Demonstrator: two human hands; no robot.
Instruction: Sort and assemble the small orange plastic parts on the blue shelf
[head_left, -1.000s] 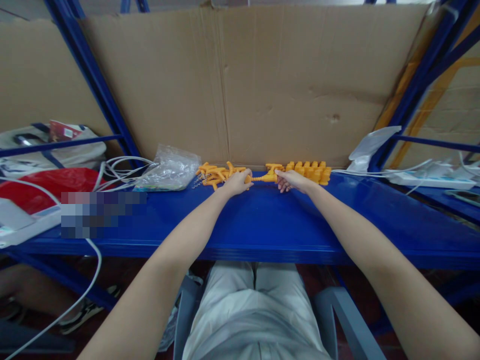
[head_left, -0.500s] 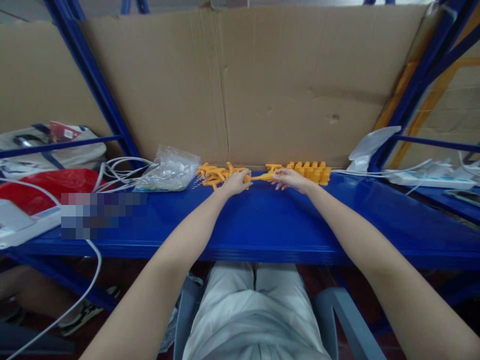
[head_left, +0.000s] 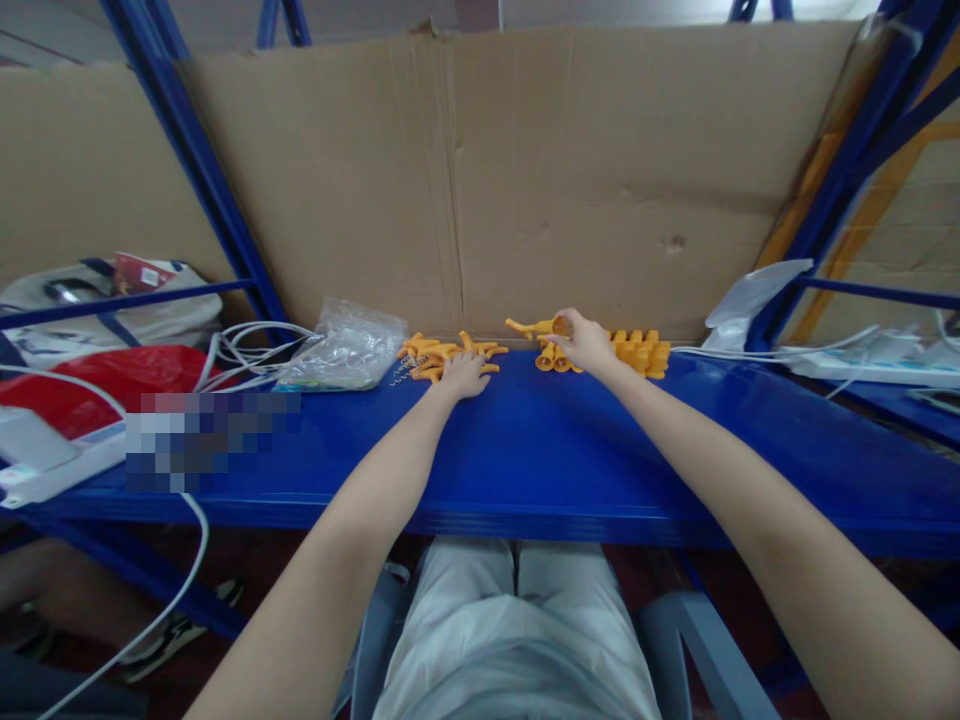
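My left hand (head_left: 463,376) lies over a loose pile of yellow plastic branched pieces (head_left: 429,348), its fingers spread and touching the pile. Further right, my right hand (head_left: 586,343) grips a yellow plastic piece with a flared hollow end (head_left: 540,327), raised a little off the table. The hollow end sits by the fingers and a thin arm points left. Below and beside that hand, yellow cup-shaped pieces (head_left: 553,360) lie with their round openings towards me. Several more yellow cups (head_left: 643,355) stand in rows to the right, partly behind my wrist.
Small metallic bits (head_left: 399,372) lie left of the pile, next to a clear plastic bag (head_left: 346,345). White cables (head_left: 247,340), a red bag (head_left: 165,385) and a power strip (head_left: 64,465) occupy the left. Cardboard (head_left: 570,180) backs the blue table (head_left: 517,460). Another power strip (head_left: 877,368) lies right.
My hands have moved apart. The left let go of the yellow piece and went left to the pile; the right lifted that piece slightly and turned it.
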